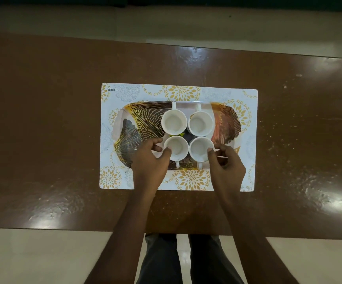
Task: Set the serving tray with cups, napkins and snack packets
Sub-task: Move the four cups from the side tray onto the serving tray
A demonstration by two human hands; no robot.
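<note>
A leaf-patterned serving tray (137,121) lies on a white and gold placemat (186,93). Several white cups stand on it in a square. The far left cup (173,124) and far right cup (200,123) have handles pointing away from me. My left hand (150,158) pinches the left rim of the near left cup (176,148). My right hand (226,162) pinches the right rim of the near right cup (200,149). Both near handles point toward me. Something dark with a yellow-green edge (187,136) shows between the cups.
The placemat lies in the middle of a glossy brown table (43,119), whose far edge and right edge are in view. My legs (182,261) stand at the near edge over a pale floor.
</note>
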